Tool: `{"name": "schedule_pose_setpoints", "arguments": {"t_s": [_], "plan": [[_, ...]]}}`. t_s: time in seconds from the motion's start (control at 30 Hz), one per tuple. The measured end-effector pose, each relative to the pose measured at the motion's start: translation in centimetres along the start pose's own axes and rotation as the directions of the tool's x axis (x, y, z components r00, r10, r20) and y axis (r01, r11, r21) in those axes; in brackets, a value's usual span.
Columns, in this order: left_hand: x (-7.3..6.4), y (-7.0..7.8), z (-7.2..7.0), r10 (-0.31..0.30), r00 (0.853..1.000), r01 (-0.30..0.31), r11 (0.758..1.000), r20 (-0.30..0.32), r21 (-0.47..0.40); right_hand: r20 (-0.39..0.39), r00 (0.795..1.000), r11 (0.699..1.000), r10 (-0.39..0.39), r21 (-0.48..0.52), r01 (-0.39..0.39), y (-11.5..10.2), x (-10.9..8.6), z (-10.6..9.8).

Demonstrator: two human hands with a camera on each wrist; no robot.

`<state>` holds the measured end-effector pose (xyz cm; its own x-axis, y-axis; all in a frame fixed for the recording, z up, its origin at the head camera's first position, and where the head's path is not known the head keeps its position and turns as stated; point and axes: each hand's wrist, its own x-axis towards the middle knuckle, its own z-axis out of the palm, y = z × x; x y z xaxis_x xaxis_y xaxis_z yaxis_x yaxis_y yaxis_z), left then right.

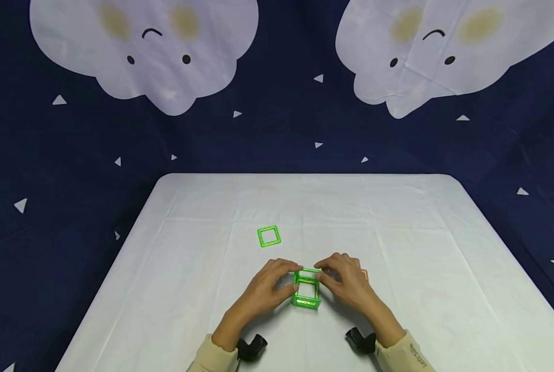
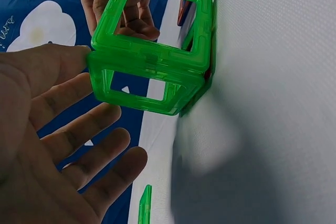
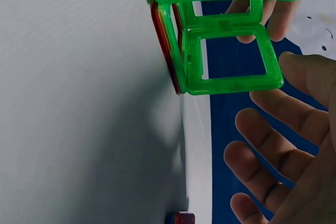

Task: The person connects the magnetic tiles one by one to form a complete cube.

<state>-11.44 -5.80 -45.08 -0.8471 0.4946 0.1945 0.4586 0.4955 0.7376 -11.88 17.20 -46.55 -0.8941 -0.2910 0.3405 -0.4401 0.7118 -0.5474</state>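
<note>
Navy cloud-print backdrop [image 1: 281,129], white-covered table [image 1: 374,222]

Both wrist views are dim, soft shadows darkening the tabletop [image 2: 278,87].

The cube [image 1: 306,303] stands on the tabletop [image 1: 165,258] between the left hand [image 1: 268,288] and right hand [image 1: 347,280]. A loose square [image 1: 271,244] lies behind it, leftward; another piece [image 1: 365,275] lies rightward, partly behind the right hand.

a white table covering [image 1: 202,232] shows faint creases and rounded far corners. behind it hangs a dark blue backdrop [image 1: 281,129] with a pale left cloud [image 1: 160,57] and a matching right cloud [image 1: 426,57] (both faces upside down, yellow-cheeked), small white triangles [image 1: 59,100] scattered below them.
</note>
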Motion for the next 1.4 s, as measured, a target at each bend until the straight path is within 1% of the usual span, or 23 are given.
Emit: {"name": "schedule_pose_setpoints", "arguments": {"t_s": [0.17,0.5,0.7,0.87,1.03,1.17,1.4], "plan": [[-0.1,-0.1,0.0,0.004,1.0,-0.004,1.0,-0.006,-0.001,-0.017,1.0,1.0,0.023,-0.006,-0.023,0.0,-0.1,0.0],[-0.3,0.0,-0.1,-0.001,1.0,0.001,1.0,-0.014,0.008,-0.054,0.998,0.999,-0.034,0.006,0.034,0.1,0.1,-0.1],[-0.6,0.1,0.1,-0.006,0.999,0.007,0.999,-0.032,0.034,-0.06,0.997,0.999,-0.041,0.011,0.042,0.1,0.4,-0.2],[-0.8,0.2,0.3,-0.022,0.999,0.024,0.998,-0.037,0.059,-0.045,0.998,0.999,-0.041,0.016,0.042,0.1,0.8,-0.3],[-1.0,0.4,0.3,-0.039,0.998,0.041,0.997,-0.039,0.069,-0.021,0.999,0.999,-0.036,0.028,0.037,0.2,2.0,-0.6],[-1.1,0.5,0.4,-0.042,0.998,0.046,0.996,-0.045,0.077,0.016,1.0,0.999,-0.009,0.044,0.009,0.5,3.4,-1.0],[-1.4,0.6,0.4,-0.027,0.998,0.033,0.995,-0.065,0.093,0.072,0.997,0.998,0.019,0.052,-0.023,0.8,5.9,-0.9]]}}
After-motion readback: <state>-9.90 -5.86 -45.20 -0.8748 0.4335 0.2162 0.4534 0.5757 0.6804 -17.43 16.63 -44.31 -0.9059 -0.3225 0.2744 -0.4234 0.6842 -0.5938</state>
